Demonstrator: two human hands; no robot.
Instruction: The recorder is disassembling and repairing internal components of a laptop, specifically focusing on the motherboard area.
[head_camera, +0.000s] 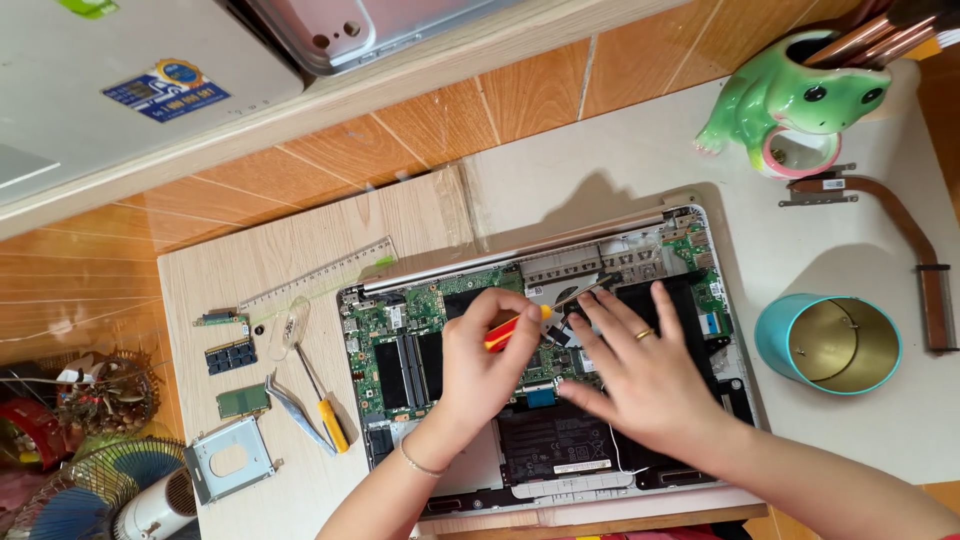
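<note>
Now both my hands are over the opened laptop (400, 300).

My left hand (483, 365) is curled around a red-and-yellow screwdriver (512, 328), its tip down on the green circuit board (395, 312) near the middle. My right hand (640, 372) lies flat beside it, fingers spread, pressing on the dark parts inside. A second screwdriver (322, 398), tweezers (296, 412) and memory modules (231, 355) lie to the left; a teal tin (828, 343) stands to the right.

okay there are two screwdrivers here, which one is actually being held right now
The red-and-yellow screwdriver, gripped in the left hand over the open laptop. The other, a yellow-handled screwdriver, lies untouched on the wooden board left of the laptop.
</note>
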